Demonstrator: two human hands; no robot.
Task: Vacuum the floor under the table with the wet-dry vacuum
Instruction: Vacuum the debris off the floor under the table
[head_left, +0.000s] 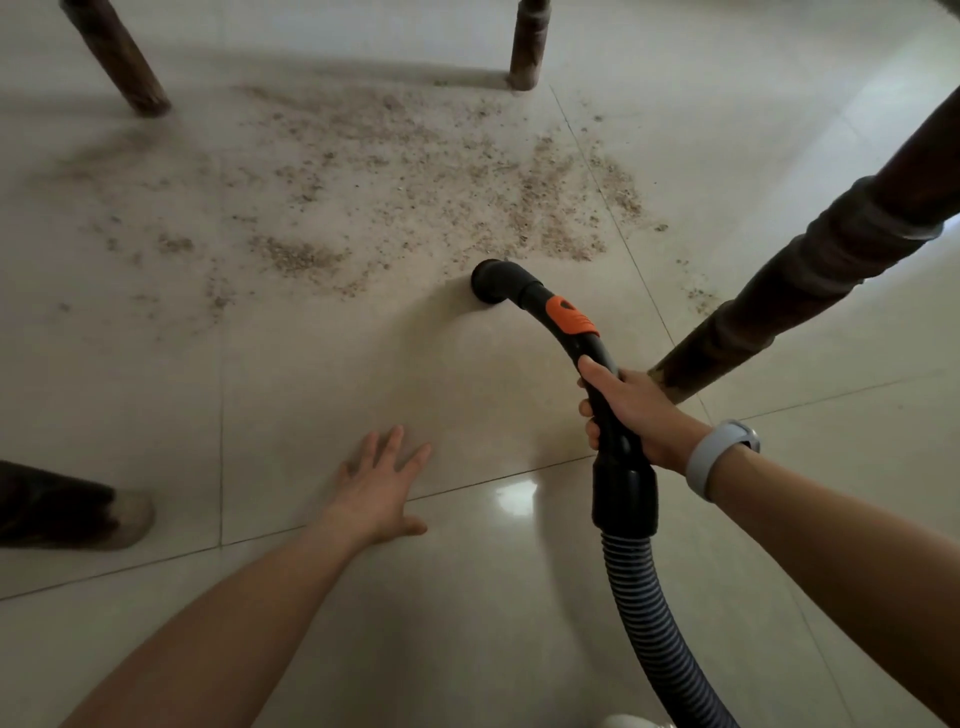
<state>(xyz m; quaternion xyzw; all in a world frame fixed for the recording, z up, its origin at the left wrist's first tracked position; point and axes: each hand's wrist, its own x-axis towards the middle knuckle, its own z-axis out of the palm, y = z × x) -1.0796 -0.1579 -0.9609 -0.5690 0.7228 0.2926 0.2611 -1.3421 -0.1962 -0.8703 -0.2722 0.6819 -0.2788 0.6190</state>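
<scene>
Ribbed black vacuum hose enters at 5 o'clock. Left hand flat on glossy beige tiled floor, fingers spread. Right hand wrapped around curved black wand with orange slider. Round black nozzle down on tile, centre. Tan gritty debris toward 12. Dark wooden desk legs at 10, 12, 2, 8.

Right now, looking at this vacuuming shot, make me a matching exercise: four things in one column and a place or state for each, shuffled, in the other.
Column one:
1. right hand
2. left hand
3. nozzle
4. debris

Column two:
A. scattered across the tiles between the table legs
B. fingers spread, flat near the floor
C. mouth down on the tile at the near edge of the mess
D. wrapped round the black hose handle

Pairs: 1-D, 2-B, 3-C, 4-A
</scene>
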